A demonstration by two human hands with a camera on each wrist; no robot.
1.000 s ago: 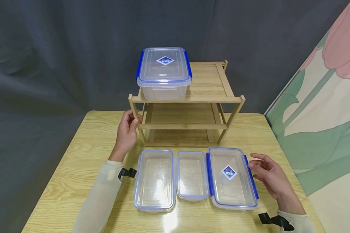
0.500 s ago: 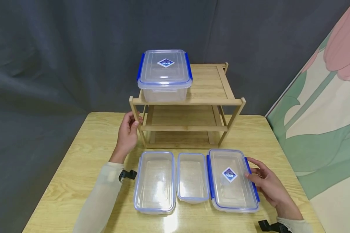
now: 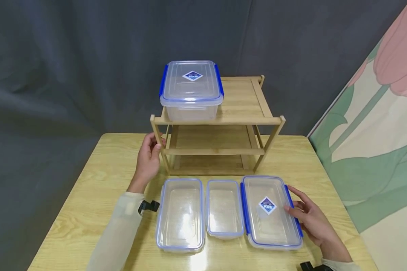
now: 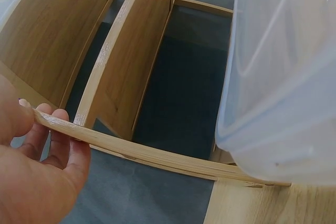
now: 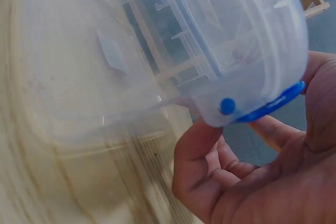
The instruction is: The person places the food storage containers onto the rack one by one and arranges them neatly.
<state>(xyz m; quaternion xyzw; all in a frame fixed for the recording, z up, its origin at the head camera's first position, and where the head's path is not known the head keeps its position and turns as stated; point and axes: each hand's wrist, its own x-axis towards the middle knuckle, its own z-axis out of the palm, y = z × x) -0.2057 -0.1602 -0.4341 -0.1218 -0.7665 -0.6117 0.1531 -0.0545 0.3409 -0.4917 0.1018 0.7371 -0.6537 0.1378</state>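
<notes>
Left hand [image 3: 148, 162] grips the rack [image 3: 217, 139] near the table's [image 3: 84, 203] back edge; right hand [image 3: 315, 222], toward the right edge, grips a box [image 3: 273, 227].

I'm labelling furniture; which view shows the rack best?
The head view: it takes in the rack from top to bottom. The left wrist view shows part of it close up; the right wrist view, only fragments.

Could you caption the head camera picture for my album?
The left hand holds a wooden rack while the right hand grips a blue-clipped plastic box.
</notes>
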